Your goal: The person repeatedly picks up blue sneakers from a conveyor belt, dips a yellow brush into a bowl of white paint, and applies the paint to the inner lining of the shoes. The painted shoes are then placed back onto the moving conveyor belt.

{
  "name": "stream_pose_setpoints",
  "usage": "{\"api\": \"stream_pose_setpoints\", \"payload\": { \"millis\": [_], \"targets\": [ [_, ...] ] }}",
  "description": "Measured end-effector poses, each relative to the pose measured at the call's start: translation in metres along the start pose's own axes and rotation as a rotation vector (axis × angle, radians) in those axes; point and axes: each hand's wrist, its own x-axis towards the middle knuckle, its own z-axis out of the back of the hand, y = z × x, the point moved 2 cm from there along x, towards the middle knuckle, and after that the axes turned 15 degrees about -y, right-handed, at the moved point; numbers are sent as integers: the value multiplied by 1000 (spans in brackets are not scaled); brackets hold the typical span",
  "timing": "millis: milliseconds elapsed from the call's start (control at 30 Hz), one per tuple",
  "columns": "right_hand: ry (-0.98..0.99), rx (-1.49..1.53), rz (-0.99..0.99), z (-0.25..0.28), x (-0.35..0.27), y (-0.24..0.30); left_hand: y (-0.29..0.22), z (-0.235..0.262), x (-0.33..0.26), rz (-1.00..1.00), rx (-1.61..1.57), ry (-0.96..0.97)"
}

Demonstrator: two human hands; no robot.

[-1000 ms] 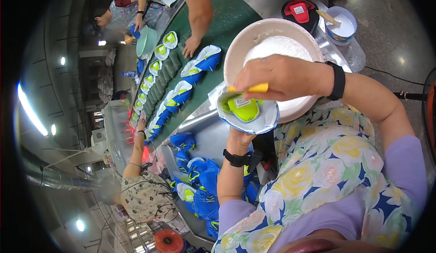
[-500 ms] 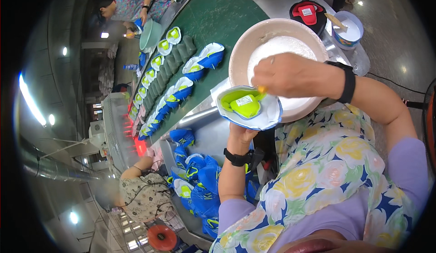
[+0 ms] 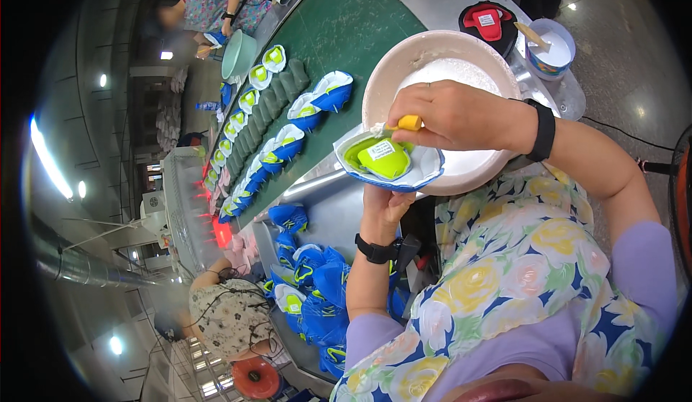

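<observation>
My left hand holds a shoe upper from below, its fingers partly hidden under it. The upper has a white lining, a blue edge and a bright green tongue with a white label. My right hand grips a small brush by its yellow handle. The whitish brush end is at the upper's far inner edge, beside the tongue. Just behind both hands stands a beige basin holding a white substance, which my right hand and forearm partly cover.
A metal trough at left holds a heap of blue uppers. Beyond it, rows of uppers and dark grey pieces lie on a green belt. At right are a red-and-black upper and a tub with a brush. Two co-workers sit at left.
My right hand has turned and shifted slightly left, showing more of the yellow handle. The brush end has moved to the upper's far edge. The upper has shifted slightly left.
</observation>
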Motion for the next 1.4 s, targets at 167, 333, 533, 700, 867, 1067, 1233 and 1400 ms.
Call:
{"api": "stream_pose_setpoints", "payload": {
  "millis": [167, 333, 533, 700, 867, 1067, 1233, 1400],
  "targets": [
    [-5, -42, -218, 10, 1, -10, 8, -20, -5, -288, 174, -396],
    [9, -84, -387, 12, 3, -21, -2, 7, 2, -412, 313, -34],
    [83, -136, -452, 32, -11, -28, -21, -6, -6, -669, 659, -59],
    [-165, 47, -77, 29, -10, -12, -15, -30, -15, -701, 725, -221],
    [86, 75, 94, 26, -25, -8, -29, -20, -9, -737, 553, -104],
    [-68, 37, -267, 58, -44, -15, -78, -1, -5, -882, 505, -142],
    [-223, 7, -516, 47, -70, -33, -156, 39, 41, -946, 561, -465],
    [-216, -62, -610, 34, -100, -45, -187, 26, 124, -783, 587, -412]
  ]
}}
